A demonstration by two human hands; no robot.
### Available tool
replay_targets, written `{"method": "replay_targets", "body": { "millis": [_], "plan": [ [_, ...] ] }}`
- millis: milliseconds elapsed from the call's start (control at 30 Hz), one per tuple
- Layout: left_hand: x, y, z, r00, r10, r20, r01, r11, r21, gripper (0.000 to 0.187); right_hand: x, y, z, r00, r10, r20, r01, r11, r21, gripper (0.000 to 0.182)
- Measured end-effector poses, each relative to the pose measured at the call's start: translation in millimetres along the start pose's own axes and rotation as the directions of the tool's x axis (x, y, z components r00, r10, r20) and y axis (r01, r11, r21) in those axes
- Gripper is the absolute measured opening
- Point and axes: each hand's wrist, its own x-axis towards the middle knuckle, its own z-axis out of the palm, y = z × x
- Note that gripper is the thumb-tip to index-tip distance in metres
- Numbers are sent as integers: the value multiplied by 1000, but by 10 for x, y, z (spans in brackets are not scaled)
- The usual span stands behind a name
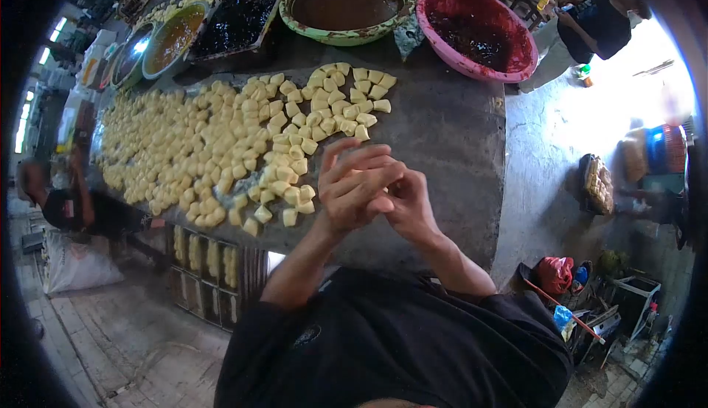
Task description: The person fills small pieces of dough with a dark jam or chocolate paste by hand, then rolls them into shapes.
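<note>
My left hand and my right hand are pressed together above the near side of the dark table. The left fingers are bent and lie across the right hand, whose fingers are curled in and mostly covered. What sits between them, if anything, is hidden. Just left of my hands lie many pale yellow dough pieces, cut into small chunks and spread over the tabletop. The closest loose dough piece rests right beyond my left fingertips.
Along the far side stand a pink basin with dark red filling, a green basin of brown filling, a dark tray and an orange-filled basin. One person is at the left, another at the upper right. A rack stands below the table.
</note>
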Motion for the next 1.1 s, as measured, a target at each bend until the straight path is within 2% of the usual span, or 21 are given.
{"method": "replay_targets", "body": {
  "millis": [33,133,233,300,333,367,433,467,500,533,567,600,633,667,700,733,767,867,900,1033,1100],
  "plan": [
    [79,-6,-2,999,41,10,-40,998,-47,55,-41,-102,-3,1000,11,-12,-11,1000,-11,25],
    [455,208,-176,995,27,96,0,964,-265,46,-185,-593,117,985,61,160,-128,884,450,20],
    [560,309,-257,977,141,158,-41,859,-511,43,-384,-485,176,964,36,264,-241,540,806,28],
    [507,172,-254,951,284,124,-160,792,-588,48,-243,-147,276,909,-255,329,-224,364,904,38],
    [406,135,-251,979,141,150,-24,800,-600,59,-134,-74,371,851,-392,350,-256,272,928,44],
    [288,133,-258,984,-5,177,114,785,-609,70,-50,-209,231,809,-415,416,-185,492,851,45],
    [243,-32,-217,957,-232,176,287,650,-704,125,213,-463,165,829,-359,428,47,809,586,48],
    [218,-113,-197,924,-340,172,346,559,-753,156,440,-475,-23,848,-240,472,106,950,293,46],
    [129,-143,-212,862,-484,153,430,536,-726,151,711,-623,-12,943,-75,323,47,994,94,39],
    [48,-175,-247,782,-610,126,505,502,-702,147,1111,-612,8,985,-147,92,146,989,18,24],
    [-41,-193,-304,758,-635,153,555,504,-662,142,1577,-699,-75,976,-210,51,216,940,-264,23],
    [-149,-186,-378,729,-660,181,606,500,-618,137,2146,-578,-274,941,-336,50,314,804,-504,22],
    [-256,-169,-449,697,-687,206,655,493,-573,133,2696,-458,-481,913,-388,128,380,692,-614,22],
    [-360,-152,-516,674,-703,227,686,481,-546,127,3215,-354,-715,936,-302,179,335,617,-712,29],
    [-456,-133,-579,650,-720,245,715,470,-518,121,3487,-361,-710,977,-181,116,182,410,-894,28],
    [-527,-104,-629,626,-735,261,742,458,-489,115,3814,-244,-796,972,-129,196,220,214,-952,26],
    [-575,-65,-669,655,-725,211,711,497,-498,99,4085,-64,-885,963,-67,263,264,9,-964,24],
    [-770,-19,-825,586,-787,194,756,445,-480,94,4406,140,-832,945,278,170,215,-141,-966,26],
    [-820,-10,-845,582,-801,138,745,458,-485,88,4427,133,-773,915,317,248,280,-60,-958,28],
    [-947,-7,-941,551,-831,76,742,447,-500,76,4355,-250,-654,829,538,153,117,101,-988,29],
    [-929,17,-956,562,-823,83,728,445,-521,68,4215,-349,-659,842,514,166,34,256,-966,28]
  ]
}}
